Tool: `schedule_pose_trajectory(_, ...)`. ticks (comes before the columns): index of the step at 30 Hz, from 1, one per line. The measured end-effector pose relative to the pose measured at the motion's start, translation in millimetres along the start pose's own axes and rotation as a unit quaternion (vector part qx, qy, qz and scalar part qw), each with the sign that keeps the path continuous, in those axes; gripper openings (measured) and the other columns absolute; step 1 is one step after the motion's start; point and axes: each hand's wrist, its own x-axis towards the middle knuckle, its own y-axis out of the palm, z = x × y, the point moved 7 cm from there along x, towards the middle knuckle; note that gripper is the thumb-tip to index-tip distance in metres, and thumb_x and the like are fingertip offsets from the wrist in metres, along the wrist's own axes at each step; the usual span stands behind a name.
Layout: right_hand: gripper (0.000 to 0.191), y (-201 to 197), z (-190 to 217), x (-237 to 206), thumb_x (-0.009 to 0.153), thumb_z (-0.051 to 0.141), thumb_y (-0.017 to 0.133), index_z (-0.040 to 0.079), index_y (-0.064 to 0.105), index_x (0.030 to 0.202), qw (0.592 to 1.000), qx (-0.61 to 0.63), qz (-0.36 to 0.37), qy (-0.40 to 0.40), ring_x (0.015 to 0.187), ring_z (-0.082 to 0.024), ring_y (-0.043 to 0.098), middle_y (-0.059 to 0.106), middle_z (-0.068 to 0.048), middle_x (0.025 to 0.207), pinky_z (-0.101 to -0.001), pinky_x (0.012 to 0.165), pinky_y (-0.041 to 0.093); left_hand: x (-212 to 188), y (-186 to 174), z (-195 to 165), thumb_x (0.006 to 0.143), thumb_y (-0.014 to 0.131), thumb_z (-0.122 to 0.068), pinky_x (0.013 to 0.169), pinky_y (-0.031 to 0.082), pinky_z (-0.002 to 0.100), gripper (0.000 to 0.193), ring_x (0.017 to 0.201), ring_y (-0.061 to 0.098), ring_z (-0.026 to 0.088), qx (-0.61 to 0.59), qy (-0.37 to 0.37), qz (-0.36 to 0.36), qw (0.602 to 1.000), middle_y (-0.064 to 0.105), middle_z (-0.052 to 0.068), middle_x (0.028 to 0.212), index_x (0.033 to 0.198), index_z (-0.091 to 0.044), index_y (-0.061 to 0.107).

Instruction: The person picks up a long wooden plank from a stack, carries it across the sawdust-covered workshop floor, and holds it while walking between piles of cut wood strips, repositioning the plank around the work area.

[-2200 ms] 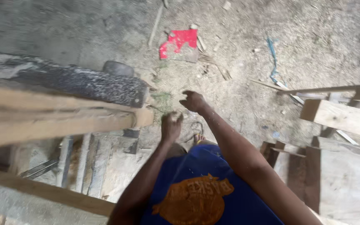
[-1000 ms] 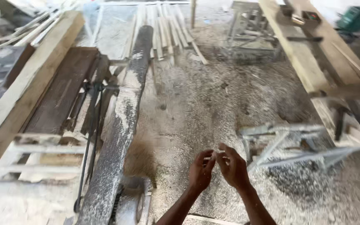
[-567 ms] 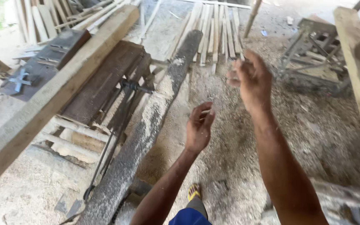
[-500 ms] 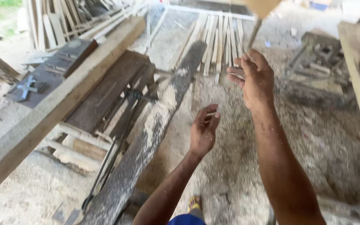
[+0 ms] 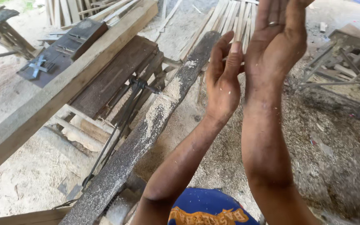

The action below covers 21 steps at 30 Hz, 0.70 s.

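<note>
Sawdust floor [image 5: 334, 166] everywhere; left hand [image 5: 223, 83] and right hand [image 5: 278, 37] are raised, open, empty, palms close. Brush gently, away from your face.

Soft daylight, sharp, wide-angle edge distortion

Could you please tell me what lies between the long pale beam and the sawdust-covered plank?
In the head view, a dark board stack and black metal rods lie between the beam and plank.

Two bare hands, left hand [image 5: 223, 81] and right hand [image 5: 281, 35]; one ring [image 5: 273, 23] (right finger); one sawdust-covered plank [image 5: 146, 129]; perhaps a dozen slats [image 5: 235, 18].
</note>
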Motion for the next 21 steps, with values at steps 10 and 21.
schedule_pose_trajectory(10, 0.028, 20.6, 55.7, 46.2, 0.115, 0.003, 0.053, 0.007, 0.057, 0.142, 0.99, 0.003, 0.109, -0.094, 0.098, -0.02, 0.071, 0.072, -0.015, 0.116, -0.04, 0.095, 0.064, -13.8, 38.2, 0.0, 0.11, 0.048, -0.041, 0.093, 0.058, 0.038, 0.056, 0.104, 0.064, 0.02, 0.007, 0.001, -0.034, 0.999, 0.061, 0.017, 0.126, 0.147, 0.0, 0.05)
schedule_pose_trajectory(21, 0.027, 33.1, 12.1, -26.7, 0.114, 0.005, 0.057, 0.001, 0.055, 0.141, 0.979, -0.131, 0.136, -0.071, 0.116, -0.033, 0.075, 0.068, -0.026, 0.13, -0.0425, 0.094, 0.065, -42.4, -9.1, 4.8, 0.11, 0.047, -0.04, 0.095, 0.054, 0.038, 0.051, 0.105, 0.064, 0.021, 0.011, 0.006, -0.117, 0.993, 0.061, 0.018, 0.126, 0.145, -0.003, 0.052)
